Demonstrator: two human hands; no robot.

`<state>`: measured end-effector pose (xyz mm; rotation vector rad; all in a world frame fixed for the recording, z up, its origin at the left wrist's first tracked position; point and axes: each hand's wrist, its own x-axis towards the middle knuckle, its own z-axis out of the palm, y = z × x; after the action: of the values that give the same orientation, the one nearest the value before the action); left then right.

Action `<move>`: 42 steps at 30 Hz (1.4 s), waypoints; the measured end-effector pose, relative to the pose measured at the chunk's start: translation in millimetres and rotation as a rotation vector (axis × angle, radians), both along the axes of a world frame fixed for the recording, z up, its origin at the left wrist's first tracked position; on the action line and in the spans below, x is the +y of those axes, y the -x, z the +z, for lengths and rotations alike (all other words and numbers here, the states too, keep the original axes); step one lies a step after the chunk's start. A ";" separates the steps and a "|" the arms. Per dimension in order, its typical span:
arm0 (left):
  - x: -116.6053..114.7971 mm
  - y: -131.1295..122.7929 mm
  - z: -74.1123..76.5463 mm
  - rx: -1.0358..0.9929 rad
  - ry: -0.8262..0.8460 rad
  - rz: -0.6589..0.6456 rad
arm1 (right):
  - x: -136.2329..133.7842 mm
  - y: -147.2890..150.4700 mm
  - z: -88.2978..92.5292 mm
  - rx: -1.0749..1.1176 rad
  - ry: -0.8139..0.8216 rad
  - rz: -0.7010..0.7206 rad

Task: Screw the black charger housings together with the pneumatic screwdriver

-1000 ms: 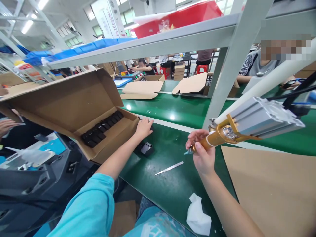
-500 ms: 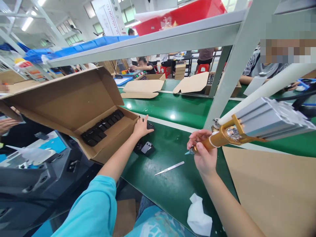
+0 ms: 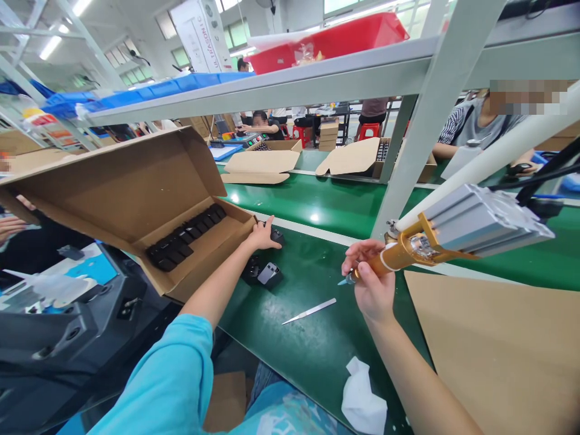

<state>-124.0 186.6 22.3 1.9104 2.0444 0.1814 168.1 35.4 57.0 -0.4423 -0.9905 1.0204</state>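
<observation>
My left hand [image 3: 261,235] reaches past the front corner of an open cardboard box [image 3: 217,257], thumb and index finger spread beside a small black part [image 3: 277,237] on the green table; its other fingers are partly hidden. Nearer me are more black parts [image 3: 270,275], one with a grey face. My right hand [image 3: 375,278] is wrapped round a gold glue dispenser [image 3: 394,257] with a thin blue tip [image 3: 344,281] pointing left. Metal tweezers [image 3: 309,311] lie between my hands. Rows of black parts [image 3: 185,235] fill part of the box.
A crumpled white tissue [image 3: 364,396] lies at the table's near edge, and a cardboard sheet [image 3: 493,338] covers the right side. A white frame post [image 3: 421,139] rises behind the dispenser. Across the green belt [image 3: 308,202] sits a co-worker [image 3: 480,124]. Dark machinery [image 3: 81,326] stands left.
The view has shifted slightly. My left hand stays by the black part with its fingers a little lower, and my right hand keeps its hold on the dispenser. The co-worker across has moved slightly.
</observation>
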 end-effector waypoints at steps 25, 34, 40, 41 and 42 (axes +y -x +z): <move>-126.6 -99.0 38.2 -1.864 0.326 -0.439 | 10.4 -11.5 -6.5 0.006 -0.007 -0.053; -123.9 -93.4 30.7 -1.825 0.347 -0.412 | 12.4 -12.1 -6.4 -0.020 0.011 -0.087; -122.7 -93.6 31.9 -1.813 0.332 -0.403 | 13.6 -15.5 -7.9 -0.012 0.008 -0.069; -120.8 -92.5 34.5 -1.791 0.323 -0.400 | 14.3 -16.7 -8.2 -0.014 0.013 -0.075; -117.1 -90.7 38.1 -1.748 0.319 -0.391 | 15.1 -18.0 -8.6 -0.017 0.020 -0.085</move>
<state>-33.3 69.5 60.3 1.0106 0.4560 0.9177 186.1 50.6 48.4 -0.5064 -0.9694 0.9522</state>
